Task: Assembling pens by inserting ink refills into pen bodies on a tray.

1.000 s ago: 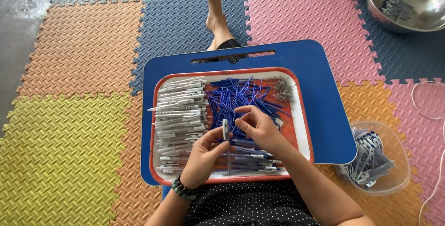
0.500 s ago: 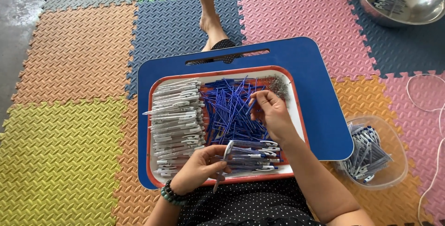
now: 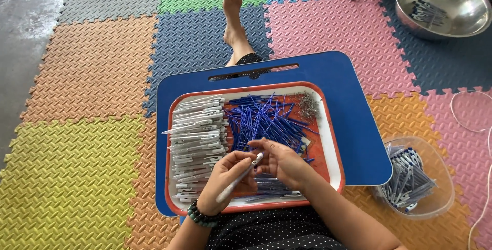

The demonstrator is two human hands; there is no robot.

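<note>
A white pen barrel (image 3: 237,177) is pinched in the left hand (image 3: 228,181) over the near middle of the tray (image 3: 335,167), its tip met by the pinching fingers of the right hand (image 3: 282,162). Blue refills (image 3: 261,119) are heaped at the tray's centre, white barrels (image 3: 197,142) along its left edge. The tray is carried on a blue lap desk (image 3: 353,116). Finished pens are held in a clear bowl (image 3: 433,206) beside the desk's right edge.
</note>
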